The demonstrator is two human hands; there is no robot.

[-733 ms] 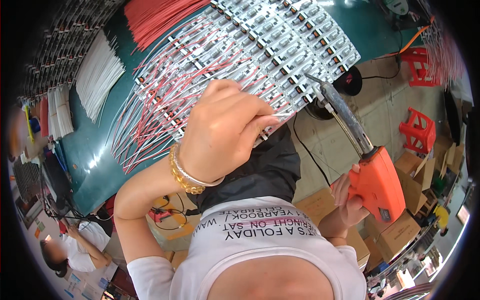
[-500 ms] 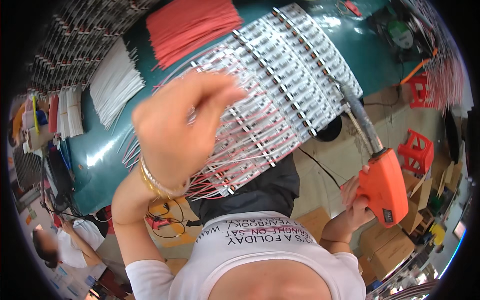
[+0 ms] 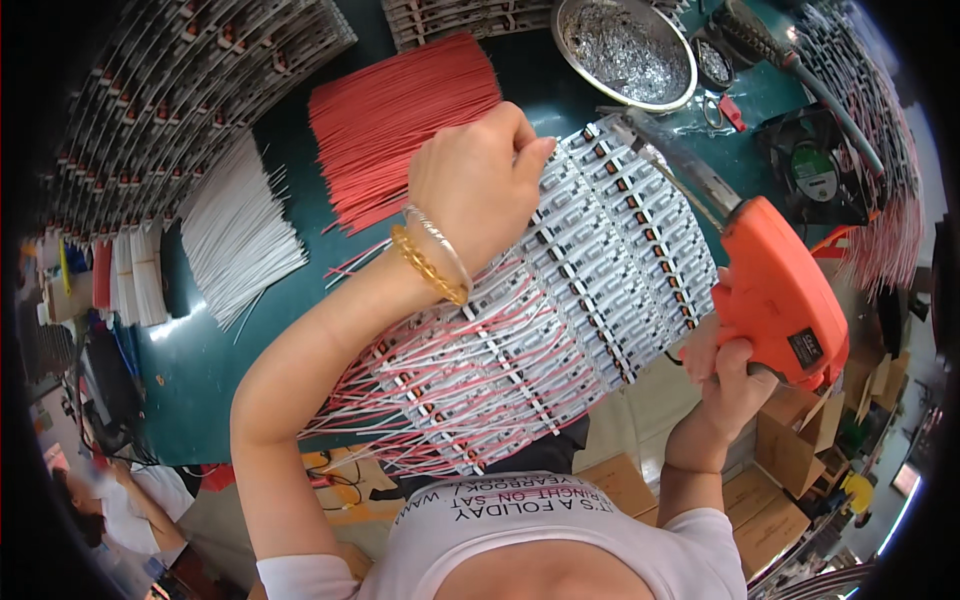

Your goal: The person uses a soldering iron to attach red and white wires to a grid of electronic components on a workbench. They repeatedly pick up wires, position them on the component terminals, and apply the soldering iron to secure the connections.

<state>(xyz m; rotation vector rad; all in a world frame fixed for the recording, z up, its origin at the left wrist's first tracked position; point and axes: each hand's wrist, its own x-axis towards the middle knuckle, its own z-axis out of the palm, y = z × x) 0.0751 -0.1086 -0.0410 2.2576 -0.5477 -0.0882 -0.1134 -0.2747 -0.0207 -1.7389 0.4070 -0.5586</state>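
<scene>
My left hand (image 3: 475,185) is over the far left corner of a panel of small light circuit boards (image 3: 615,265), its fingers curled and thumb against forefinger; whatever they pinch is too small to see. My right hand (image 3: 725,375) is wrapped round the grip of an orange soldering gun (image 3: 785,290) at the panel's right side. The gun's long metal barrel (image 3: 695,165) reaches toward the panel's far edge, close to my left fingers. Red and white wires (image 3: 440,390) cover the panel's left part and hang over its left side.
Beyond my left hand lie a pile of red wires (image 3: 400,115) and, farther left, white wires (image 3: 235,230). A metal bowl (image 3: 690,85) with silvery scraps stands at the back. A black device (image 3: 812,165) sits at right. Board stacks (image 3: 170,100) fill the far left. Another person (image 3: 140,505) sits lower left.
My left hand has moved away from me and right, from above the wires to the far edge. The soldering gun has moved farther away, its tip shifting from the panel's right part to its far edge.
</scene>
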